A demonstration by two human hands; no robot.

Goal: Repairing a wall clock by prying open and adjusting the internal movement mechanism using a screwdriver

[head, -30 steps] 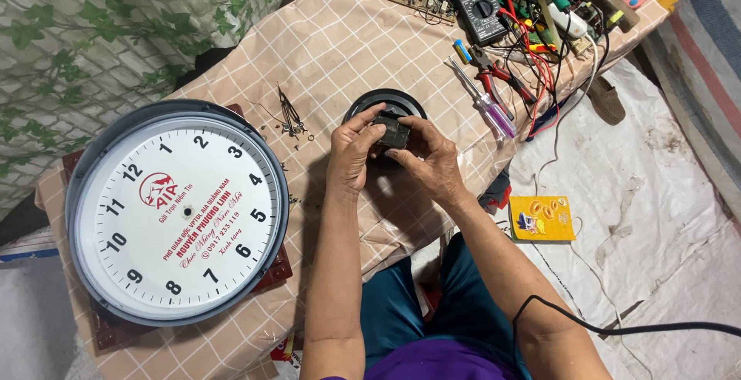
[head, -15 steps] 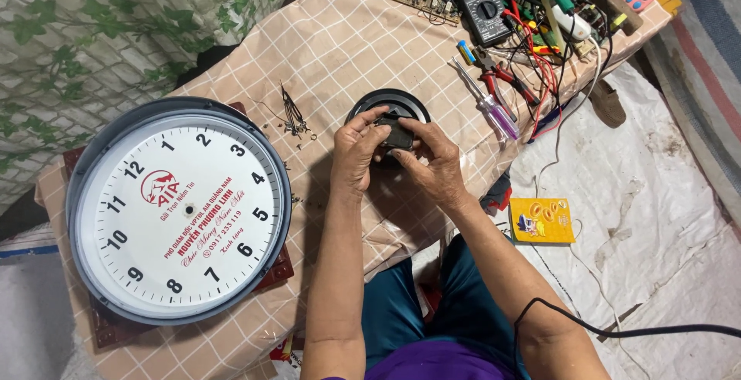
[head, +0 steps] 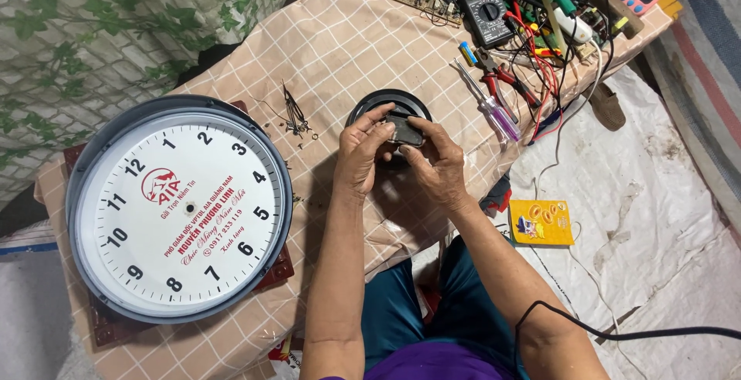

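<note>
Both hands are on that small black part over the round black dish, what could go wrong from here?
1. The small black part is pinched only by fingertips of the left hand and right hand; a slip might drop it into the round black dish or off the table.
2. The loose clock hands and tiny bits beside them lie near the left hand; a sweep of the arm could scatter them.

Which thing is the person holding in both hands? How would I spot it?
Start at the big round wall clock on the checked cloth, then look to its right, where the left hand and right hand meet. Between their fingertips sits a small black boxy part, above a round black dish, the only boxy thing there.
</note>
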